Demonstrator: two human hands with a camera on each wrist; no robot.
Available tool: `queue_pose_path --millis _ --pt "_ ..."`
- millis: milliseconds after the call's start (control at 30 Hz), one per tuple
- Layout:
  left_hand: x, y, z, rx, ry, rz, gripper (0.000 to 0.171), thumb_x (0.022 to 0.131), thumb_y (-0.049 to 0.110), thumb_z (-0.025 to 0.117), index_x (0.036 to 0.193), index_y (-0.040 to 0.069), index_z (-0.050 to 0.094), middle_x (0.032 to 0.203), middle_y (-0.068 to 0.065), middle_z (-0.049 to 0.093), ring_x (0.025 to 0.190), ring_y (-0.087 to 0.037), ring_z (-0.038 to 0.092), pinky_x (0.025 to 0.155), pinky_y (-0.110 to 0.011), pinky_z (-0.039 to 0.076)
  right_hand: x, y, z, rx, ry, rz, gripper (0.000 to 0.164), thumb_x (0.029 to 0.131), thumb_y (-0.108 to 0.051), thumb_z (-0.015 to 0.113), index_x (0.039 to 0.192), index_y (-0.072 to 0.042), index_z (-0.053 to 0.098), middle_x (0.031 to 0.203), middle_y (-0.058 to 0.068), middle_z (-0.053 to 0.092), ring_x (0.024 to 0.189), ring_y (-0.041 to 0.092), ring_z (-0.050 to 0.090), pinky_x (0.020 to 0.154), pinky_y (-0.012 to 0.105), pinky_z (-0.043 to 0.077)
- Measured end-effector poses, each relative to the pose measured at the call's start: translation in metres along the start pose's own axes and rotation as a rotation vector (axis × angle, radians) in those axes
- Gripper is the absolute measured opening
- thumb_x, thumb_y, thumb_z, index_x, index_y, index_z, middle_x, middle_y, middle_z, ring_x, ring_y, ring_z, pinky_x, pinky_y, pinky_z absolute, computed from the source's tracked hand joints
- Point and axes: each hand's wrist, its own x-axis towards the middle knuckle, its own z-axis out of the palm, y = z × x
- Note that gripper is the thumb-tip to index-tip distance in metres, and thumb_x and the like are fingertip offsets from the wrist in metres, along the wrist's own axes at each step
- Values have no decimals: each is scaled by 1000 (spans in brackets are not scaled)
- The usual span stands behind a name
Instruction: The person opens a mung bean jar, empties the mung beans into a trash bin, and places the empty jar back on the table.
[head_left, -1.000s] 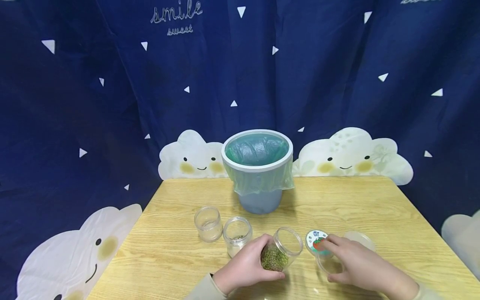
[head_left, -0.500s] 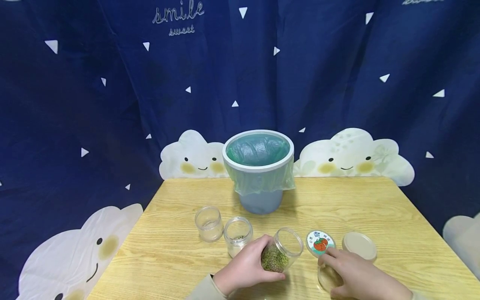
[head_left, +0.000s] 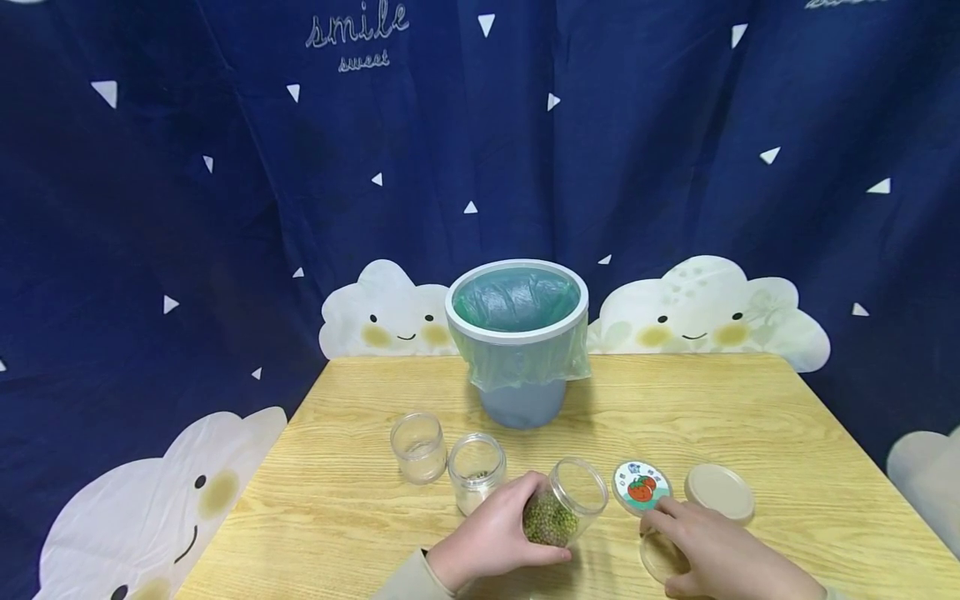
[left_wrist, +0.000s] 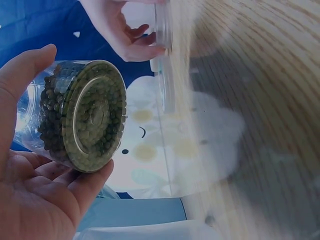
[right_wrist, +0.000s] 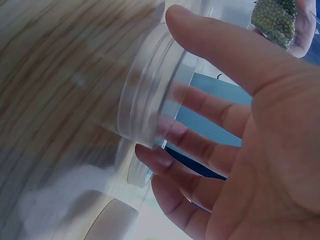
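My left hand grips a clear jar of green mung beans, tilted with its open mouth towards the upper right. In the left wrist view, the beans show through the base of the jar. My right hand curls round a clear round lid low at the table, thumb on one side and fingers on the other; the hand hides part of it in the head view. Just beyond those fingers lies a lid with a red tomato picture. A plain cream lid lies right of it.
Left of the held jar stands an open clear jar with whitish contents and dark specks. An open clear jar stands further left. Behind them is a blue-grey bin with a green liner, near the wooden table's back edge.
My right hand has moved back towards me and slightly right with the clear lid, uncovering the tomato lid and cream lid. The left hand and bean jar stay nearly still.
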Motion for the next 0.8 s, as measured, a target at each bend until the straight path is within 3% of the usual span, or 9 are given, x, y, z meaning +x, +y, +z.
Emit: queue_pose_path --millis 400,567,700,800 --pt "-1 3 -3 -15 0 -11 61 79 40 90 126 20 56 112 15 64 99 6 57 87 -16 51 -1 1 2 -1 29 -16 53 73 -40 90 118 -26 65 110 -15 60 91 2 54 76 31 53" --pt "-1 7 -8 2 42 22 58 78 37 91 121 21 56 107 14 63 95 5 55 84 -15 50 -4 3 -1 14 58 -29 55 78 -54 83 122 -26 65 115 -13 62 96 5 58 78 31 55" --pt "-2 9 -14 17 73 30 59 76 37 92 121 21 57 105 13 64 94 4 56 84 -16 50 -5 2 -6 -11 139 -31 53 85 -62 74 122 -25 66 116 -12 63 97 8 62 77 32 55" --pt "-4 11 -21 5 79 -1 60 77 38 92 123 22 57 106 13 64 95 3 58 84 -18 51 -3 0 -13 -19 227 -50 42 88 -55 74 116 -24 68 111 -14 63 93 5 61 72 29 54"
